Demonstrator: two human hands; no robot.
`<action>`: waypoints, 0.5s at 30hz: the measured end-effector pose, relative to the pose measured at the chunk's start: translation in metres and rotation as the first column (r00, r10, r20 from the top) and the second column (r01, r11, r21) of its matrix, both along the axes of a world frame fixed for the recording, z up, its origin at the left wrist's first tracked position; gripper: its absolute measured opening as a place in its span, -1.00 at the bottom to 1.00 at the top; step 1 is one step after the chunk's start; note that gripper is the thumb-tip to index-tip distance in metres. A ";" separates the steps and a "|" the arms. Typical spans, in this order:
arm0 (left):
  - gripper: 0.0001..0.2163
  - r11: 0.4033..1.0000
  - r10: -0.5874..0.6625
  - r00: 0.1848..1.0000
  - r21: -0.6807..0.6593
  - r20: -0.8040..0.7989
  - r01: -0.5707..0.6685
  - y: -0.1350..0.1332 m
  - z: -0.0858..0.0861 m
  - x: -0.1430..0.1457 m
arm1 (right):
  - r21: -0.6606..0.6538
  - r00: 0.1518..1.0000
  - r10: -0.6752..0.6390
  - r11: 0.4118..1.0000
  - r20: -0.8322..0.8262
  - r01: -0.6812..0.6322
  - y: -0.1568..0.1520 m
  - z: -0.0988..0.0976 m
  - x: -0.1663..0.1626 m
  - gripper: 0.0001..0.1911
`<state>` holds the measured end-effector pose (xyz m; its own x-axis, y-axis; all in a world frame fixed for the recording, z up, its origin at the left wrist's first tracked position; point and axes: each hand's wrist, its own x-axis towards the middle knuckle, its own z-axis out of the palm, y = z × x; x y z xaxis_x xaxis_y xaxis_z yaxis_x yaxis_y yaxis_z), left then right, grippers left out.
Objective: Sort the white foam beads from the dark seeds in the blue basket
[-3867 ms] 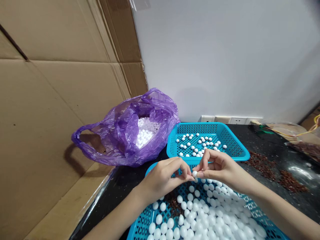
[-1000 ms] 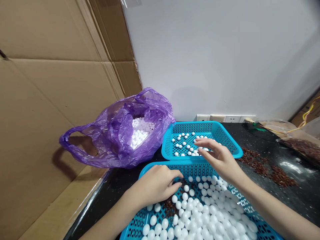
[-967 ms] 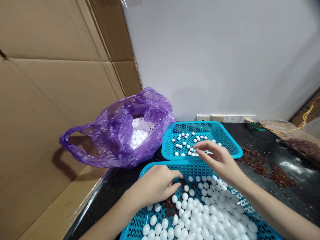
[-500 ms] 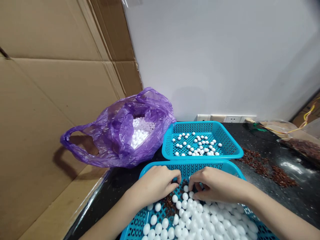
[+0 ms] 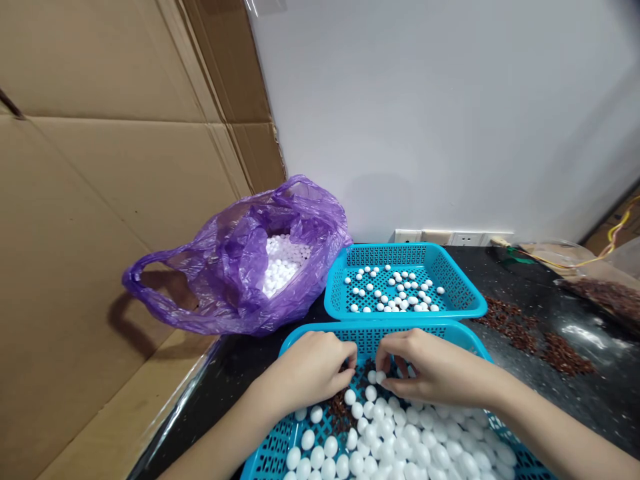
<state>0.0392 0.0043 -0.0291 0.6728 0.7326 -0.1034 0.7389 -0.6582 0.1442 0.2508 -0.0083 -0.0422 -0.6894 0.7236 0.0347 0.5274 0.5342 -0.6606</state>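
Your right hand [image 5: 430, 372] pinches one white ball [image 5: 380, 377] between thumb and forefinger, at 12 o'clock in the near basket [image 5: 365, 328]. Your left hand [image 5: 310, 373] is curled just beside it, and whether it holds anything cannot be told. Use a light pinch and lift clear of the rim. The far basket [image 5: 395, 255] at 12 o'clock has open floor. The purple bag [image 5: 225, 267] crowds 10 o'clock.

Pale wall [image 5: 450, 113], cardboard panels [image 5: 110, 167], glossy black counter [image 5: 590, 393].
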 end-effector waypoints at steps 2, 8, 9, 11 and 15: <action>-0.94 1.000 0.001 1.000 -0.004 0.023 -0.001 -0.001 0.001 0.001 | -0.014 0.997 -0.015 1.000 -0.071 0.014 -0.001 0.000 0.001 -0.89; -0.95 1.000 0.012 0.983 -0.015 0.186 -0.009 -0.003 0.006 0.004 | -0.090 0.908 -0.169 0.985 -0.384 0.145 0.002 0.000 0.000 -0.96; -0.94 1.000 0.005 0.975 -0.003 0.222 -0.005 -0.003 0.006 0.004 | -0.109 0.886 -0.204 0.979 -0.417 0.174 0.003 0.000 0.000 -0.96; -0.93 0.999 -0.013 0.954 0.031 0.299 0.004 -0.002 0.004 0.003 | -0.175 0.840 -0.258 0.965 -0.477 0.198 0.006 -0.001 0.000 -0.93; -0.92 0.992 -0.079 0.904 0.121 0.419 0.031 0.000 -0.001 -0.001 | -0.335 0.761 -0.296 0.936 -0.578 0.110 0.008 -0.003 0.000 -0.87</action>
